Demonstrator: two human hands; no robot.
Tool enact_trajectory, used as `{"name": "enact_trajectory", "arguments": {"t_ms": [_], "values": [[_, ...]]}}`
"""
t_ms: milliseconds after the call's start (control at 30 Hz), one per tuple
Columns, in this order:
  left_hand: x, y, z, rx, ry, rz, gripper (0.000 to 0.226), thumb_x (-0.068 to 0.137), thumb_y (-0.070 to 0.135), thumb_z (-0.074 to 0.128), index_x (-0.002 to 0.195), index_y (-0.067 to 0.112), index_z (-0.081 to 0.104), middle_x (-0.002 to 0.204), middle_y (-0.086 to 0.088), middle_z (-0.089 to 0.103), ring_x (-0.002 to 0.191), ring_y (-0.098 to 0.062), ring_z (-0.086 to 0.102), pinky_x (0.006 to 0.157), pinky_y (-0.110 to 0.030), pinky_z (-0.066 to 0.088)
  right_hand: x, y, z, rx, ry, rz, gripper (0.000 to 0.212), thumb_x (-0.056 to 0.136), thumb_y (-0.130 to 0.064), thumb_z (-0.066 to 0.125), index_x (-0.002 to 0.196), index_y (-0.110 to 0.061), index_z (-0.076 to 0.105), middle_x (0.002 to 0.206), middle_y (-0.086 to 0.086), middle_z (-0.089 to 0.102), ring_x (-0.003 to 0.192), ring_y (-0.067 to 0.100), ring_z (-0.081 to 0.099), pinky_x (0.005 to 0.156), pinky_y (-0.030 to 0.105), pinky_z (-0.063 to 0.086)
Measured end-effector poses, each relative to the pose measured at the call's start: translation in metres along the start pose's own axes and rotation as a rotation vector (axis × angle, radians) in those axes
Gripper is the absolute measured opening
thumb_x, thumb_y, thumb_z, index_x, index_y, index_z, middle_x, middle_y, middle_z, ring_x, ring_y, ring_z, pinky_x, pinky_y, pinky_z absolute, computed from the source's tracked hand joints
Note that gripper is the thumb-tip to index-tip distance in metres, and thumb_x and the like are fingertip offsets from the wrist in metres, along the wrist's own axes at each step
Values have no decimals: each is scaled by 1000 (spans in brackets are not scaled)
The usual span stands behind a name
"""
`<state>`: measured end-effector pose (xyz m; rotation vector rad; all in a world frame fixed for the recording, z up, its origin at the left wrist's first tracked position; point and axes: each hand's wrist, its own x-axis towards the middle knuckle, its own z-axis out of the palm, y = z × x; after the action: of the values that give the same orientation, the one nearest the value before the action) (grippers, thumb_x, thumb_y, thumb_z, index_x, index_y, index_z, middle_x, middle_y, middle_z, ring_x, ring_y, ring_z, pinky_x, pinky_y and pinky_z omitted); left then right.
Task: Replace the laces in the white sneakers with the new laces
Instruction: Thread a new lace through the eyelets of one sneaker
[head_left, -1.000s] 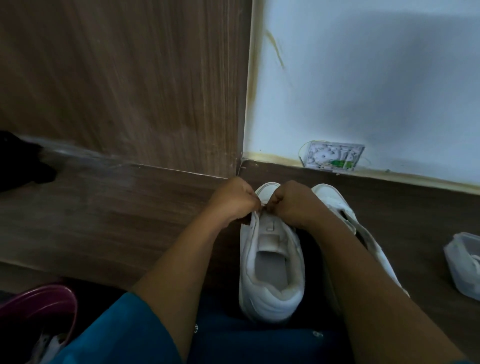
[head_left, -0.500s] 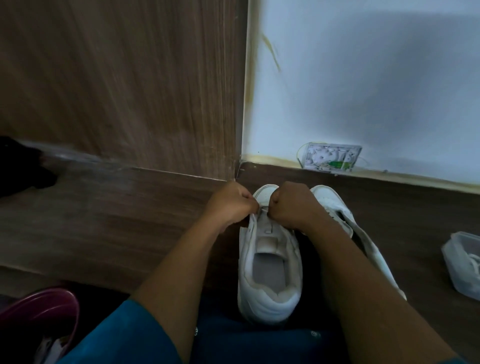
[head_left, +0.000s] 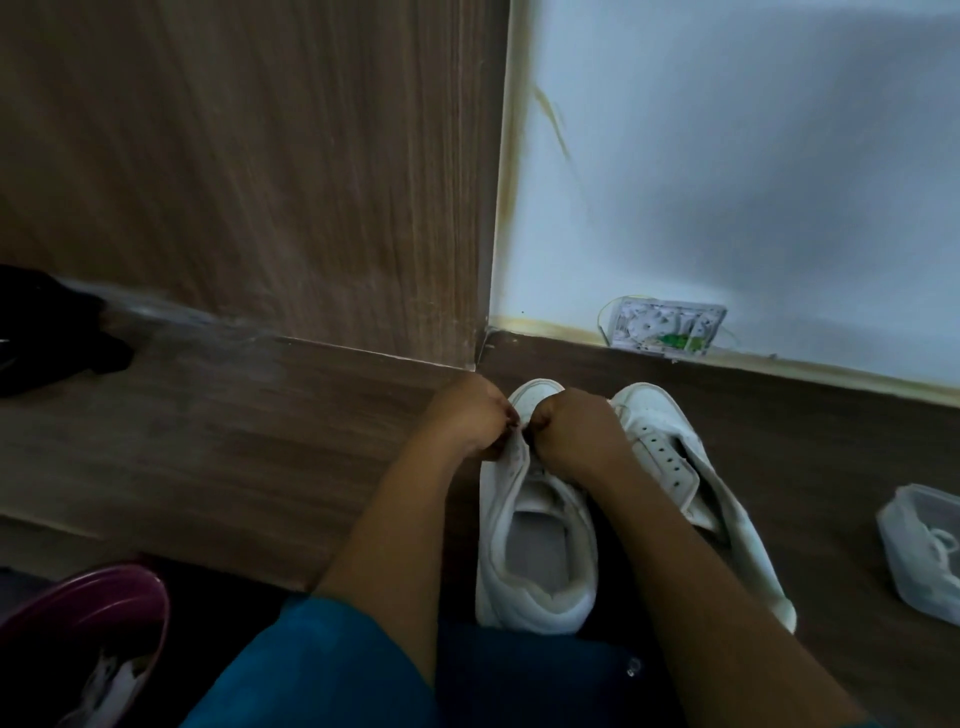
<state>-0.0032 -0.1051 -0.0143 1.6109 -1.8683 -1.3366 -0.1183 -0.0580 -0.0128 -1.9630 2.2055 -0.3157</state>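
Plainly, the job is not far along. On the wood-look floor (head_left: 260, 467) the sneaker in hand (head_left: 535, 561) stands with its heel toward the person. Its tongue is exposed and no lace shows across its throat. The second sneaker (head_left: 727, 519) sits just beside it on the right, leaning outward. Well to the left of the sneaker in hand, a maroon basin (head_left: 88, 618) holds something white that is too dim to name. Well to the right, a clear tub (head_left: 919, 551) holds what looks like coiled white lace — new or old, I cannot tell.

Both hands are curled, knuckles up, with fingertips almost meeting over the toe end of the sneaker in hand. The left hand (head_left: 472, 415) pinches the edge of its eyelet flap. What the right hand (head_left: 571, 431) pinches is hidden. The eyelets (head_left: 670, 462) of the second sneaker are bare, so its old lace is out and no new one is in. A white sliver (head_left: 518, 425) between the fingertips may be a lace tip.

By my reading the first eyelets are only now being threaded — most of this shoe and all of the other remain.
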Motion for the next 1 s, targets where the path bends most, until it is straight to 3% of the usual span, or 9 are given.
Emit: {"name": "enact_trajectory", "arguments": {"t_ms": [133,267,367,467,533,633,733,867,1000], "values": [[2,2,5,164,79,86,12,85,12,65,76,19,65,94,-9,71,87,-24,65,77,-32,54,-1,0,12,27,43,44,23,87,-15,49,94,-11,71,98,6,68,94,24,62,74,27,38],[3,24,-5,343,69,178,13,89,6,56,89,9,68,89,-9,67,84,-21,62,75,-32,49,-4,3,6,251,87,94,16,82,-13,58,91,-4,68,96,9,68,93,24,62,73,25,39],[3,41,-15,13,50,188,20,90,-3,51,80,12,62,74,-6,61,66,-15,61,62,-27,52,-6,6,-6,345,100,52,17,81,-15,65,97,-12,68,95,4,68,89,18,62,65,19,37],[-1,49,-16,-321,53,236,27,90,-8,49,74,13,54,67,-6,58,54,-9,58,49,-19,49,-3,9,-13,388,152,5,9,83,-15,65,80,-13,73,76,1,67,72,14,60,60,21,37],[-5,46,-20,-363,49,262,23,93,-4,48,80,13,56,71,-5,59,51,-7,55,46,-17,45,-2,11,-16,404,292,5,13,82,-11,65,71,-10,71,70,2,64,65,13,56,59,22,33],[-9,35,-28,-351,-221,184,28,92,-4,49,97,21,60,86,-2,60,59,-9,55,51,-18,47,-4,2,-27,741,527,46,17,83,-14,61,68,-13,68,68,4,65,59,12,57,62,26,45],[-13,31,-22,-310,-308,238,29,94,-2,45,80,16,63,69,2,62,58,-11,52,55,-20,46,-9,-3,-43,1094,501,49,15,89,-8,58,76,-8,65,72,9,67,63,14,63,65,34,55],[-13,43,-37,-1037,-91,390,34,92,2,38,64,9,57,52,4,51,50,-7,42,48,-18,37,-10,23,-42,641,281,116,24,84,-1,58,90,-21,70,81,-11,67,75,1,62,85,28,53],[-16,49,-47,-1299,-287,657,35,90,11,43,65,12,67,63,-2,58,60,-12,55,62,-23,49,-10,16,-33,481,80,-47,15,84,-19,67,96,-28,71,78,-11,65,66,-4,56,66,5,40]]}}
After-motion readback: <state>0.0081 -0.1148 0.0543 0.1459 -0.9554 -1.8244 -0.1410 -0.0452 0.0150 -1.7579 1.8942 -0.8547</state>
